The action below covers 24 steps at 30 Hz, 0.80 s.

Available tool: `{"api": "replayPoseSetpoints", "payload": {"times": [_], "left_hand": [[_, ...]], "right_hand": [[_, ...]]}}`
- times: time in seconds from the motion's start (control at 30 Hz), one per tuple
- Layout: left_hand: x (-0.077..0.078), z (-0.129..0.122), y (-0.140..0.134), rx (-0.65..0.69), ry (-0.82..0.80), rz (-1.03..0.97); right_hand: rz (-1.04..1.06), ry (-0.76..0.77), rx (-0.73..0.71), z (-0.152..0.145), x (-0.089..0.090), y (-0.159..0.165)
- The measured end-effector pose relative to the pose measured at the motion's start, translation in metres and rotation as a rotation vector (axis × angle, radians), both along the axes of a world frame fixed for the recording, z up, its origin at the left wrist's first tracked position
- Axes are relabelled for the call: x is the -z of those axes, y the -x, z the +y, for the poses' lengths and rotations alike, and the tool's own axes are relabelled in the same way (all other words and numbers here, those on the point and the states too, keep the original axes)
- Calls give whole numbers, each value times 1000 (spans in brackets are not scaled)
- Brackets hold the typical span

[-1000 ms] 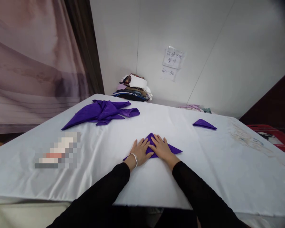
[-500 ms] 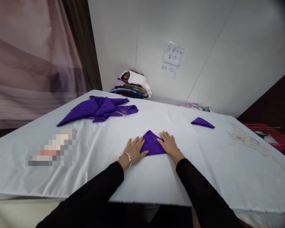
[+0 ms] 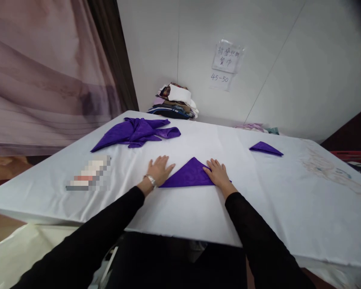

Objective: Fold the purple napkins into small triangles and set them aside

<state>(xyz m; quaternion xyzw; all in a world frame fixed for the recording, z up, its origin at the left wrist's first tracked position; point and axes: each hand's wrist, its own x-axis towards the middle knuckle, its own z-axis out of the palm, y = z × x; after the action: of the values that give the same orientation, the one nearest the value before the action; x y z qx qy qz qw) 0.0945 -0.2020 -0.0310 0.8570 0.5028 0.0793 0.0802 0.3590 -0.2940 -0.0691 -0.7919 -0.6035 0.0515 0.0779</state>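
Observation:
A purple cloth napkin [image 3: 188, 175], folded to a triangle, lies flat on the white-covered table [image 3: 186, 212], its point facing away from me. My left hand [image 3: 160, 170], with a silver bracelet on the wrist, is spread at the napkin's left corner. On its right side my right hand [image 3: 218, 172] rests flat with the fingers apart, covering part of the cloth. Another folded purple napkin [image 3: 266, 148] sits farther off to the right. A loose heap of purple napkins [image 3: 135, 131] lies at the back left.
A pixelated flat object [image 3: 88, 174] lies on the left of the table. Stacked folded cloths [image 3: 176, 102] stand at the back by the wall, below handwritten paper signs [image 3: 225, 64]. A pink curtain [image 3: 42, 80] hangs at left. Beyond the right edge is a red basket [image 3: 355, 154].
My left hand has slid left across the napkin to its corner, uncovering more of the purple cloth. My right hand stays on the right side. The camera view has shifted slightly.

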Motion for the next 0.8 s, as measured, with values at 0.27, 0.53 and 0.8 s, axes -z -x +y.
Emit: {"api": "replayPoseSetpoints", "payload": {"times": [0.27,0.53,0.8], "left_hand": [[27,-44,-99,388,10,-48],[35,-33,-52,338,35,11],[30,-17,37,80,18,119]], "right_hand": [[-43,-22,-3,0,1,-1],[-6,-3,8,1,2,-1],[-13,17,6,1,1,-1]]}}
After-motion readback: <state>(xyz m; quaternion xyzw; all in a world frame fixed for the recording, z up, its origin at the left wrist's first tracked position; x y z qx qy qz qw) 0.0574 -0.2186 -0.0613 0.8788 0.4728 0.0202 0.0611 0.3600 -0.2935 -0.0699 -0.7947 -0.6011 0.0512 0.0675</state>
